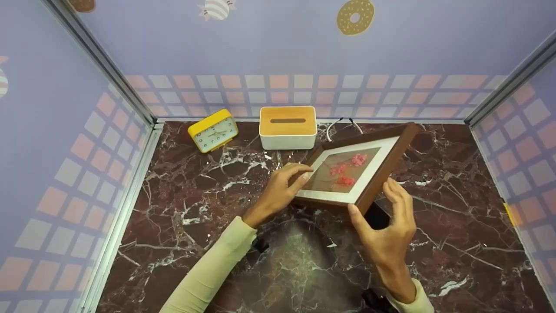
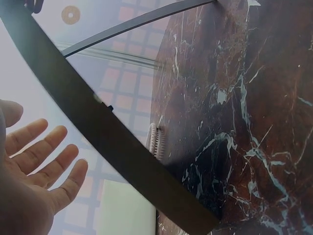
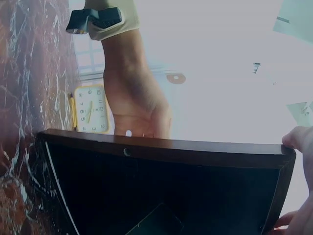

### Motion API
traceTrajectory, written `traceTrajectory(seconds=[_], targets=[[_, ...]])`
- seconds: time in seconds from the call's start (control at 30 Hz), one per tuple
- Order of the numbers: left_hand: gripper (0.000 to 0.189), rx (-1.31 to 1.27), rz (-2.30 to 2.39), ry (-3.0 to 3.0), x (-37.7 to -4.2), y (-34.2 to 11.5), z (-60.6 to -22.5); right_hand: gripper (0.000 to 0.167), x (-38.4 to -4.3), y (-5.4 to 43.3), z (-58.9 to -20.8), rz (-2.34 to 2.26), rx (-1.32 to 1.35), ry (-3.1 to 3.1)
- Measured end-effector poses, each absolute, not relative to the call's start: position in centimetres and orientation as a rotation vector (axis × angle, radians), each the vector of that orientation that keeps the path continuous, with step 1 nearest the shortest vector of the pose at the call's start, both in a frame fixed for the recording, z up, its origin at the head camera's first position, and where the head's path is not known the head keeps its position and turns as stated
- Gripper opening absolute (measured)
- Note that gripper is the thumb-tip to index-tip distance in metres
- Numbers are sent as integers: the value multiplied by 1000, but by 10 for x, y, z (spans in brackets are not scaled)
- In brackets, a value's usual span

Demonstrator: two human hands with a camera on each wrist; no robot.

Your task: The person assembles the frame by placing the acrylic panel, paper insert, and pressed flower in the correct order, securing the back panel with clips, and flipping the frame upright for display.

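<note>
A brown wooden picture frame (image 1: 375,195) with a white mat and a print of pink flowers is tilted over the tabletop. My right hand (image 1: 388,237) grips its near right corner, thumb on the front edge and fingers along the side. The left hand (image 1: 280,187) hovers before the picture's left side; in the left wrist view its fingers (image 2: 41,152) are spread and apart from the frame. Behind the frame, a dark support leg (image 1: 378,215) shows below its right side. The frame's black back (image 3: 161,186) faces the right wrist camera.
A white tissue box (image 1: 288,141) with a wooden lid stands at the back wall. To its left sits a yellow alarm clock (image 1: 215,131). A white curved band (image 1: 330,130) with black tips lies behind the frame. Patterned panels enclose the dark marbled tabletop (image 1: 182,243).
</note>
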State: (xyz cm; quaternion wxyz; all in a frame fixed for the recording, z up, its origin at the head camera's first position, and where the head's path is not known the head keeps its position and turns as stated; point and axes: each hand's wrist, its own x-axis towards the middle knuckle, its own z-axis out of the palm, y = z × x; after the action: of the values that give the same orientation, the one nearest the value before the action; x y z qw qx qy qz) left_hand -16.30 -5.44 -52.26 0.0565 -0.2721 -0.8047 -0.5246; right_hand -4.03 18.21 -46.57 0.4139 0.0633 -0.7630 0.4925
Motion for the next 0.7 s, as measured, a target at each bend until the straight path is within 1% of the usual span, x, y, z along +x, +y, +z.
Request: traceTrajectory(seconds=[0.13, 0.27, 0.5, 0.63, 0.7], targets=[[25, -821, -1602, -2445, -164, -55, -521, 58, -40, 189, -470, 1249, 177, -1859], [26, -807, -1608, -2471, -164, -56, -521, 51, -40, 194, -473, 1230, 180, -1833], [27, -798, -1650, -2494, -167, -54, -521, 45, -41, 200, -471, 1238, 181, -1717], [26, -787, -1631, -2487, -173, -52, -521, 44, -42, 203, -468, 1306, 226, -1641], [26, -782, -1623, -2481, -177, -50, -522, 40, -42, 205, -465, 1374, 256, -1593]])
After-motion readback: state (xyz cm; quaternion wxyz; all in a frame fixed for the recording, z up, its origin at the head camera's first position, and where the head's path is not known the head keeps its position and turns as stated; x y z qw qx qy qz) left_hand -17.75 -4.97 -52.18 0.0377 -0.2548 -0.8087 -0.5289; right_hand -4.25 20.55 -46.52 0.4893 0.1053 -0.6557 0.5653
